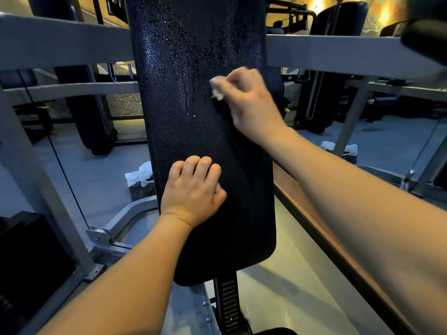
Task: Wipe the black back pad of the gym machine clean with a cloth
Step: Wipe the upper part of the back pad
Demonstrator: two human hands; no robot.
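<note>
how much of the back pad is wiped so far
Lower back pad looks dry and matte, so likely done. In hand: right hand presses the white cloth mid-pad while left hand braces. Left: droplets and streaks across the upper half.

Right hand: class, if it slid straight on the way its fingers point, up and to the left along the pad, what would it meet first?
Probably the wet, droplet-streaked patch of the back pad, just beyond the cloth bunched in the right hand.
</note>
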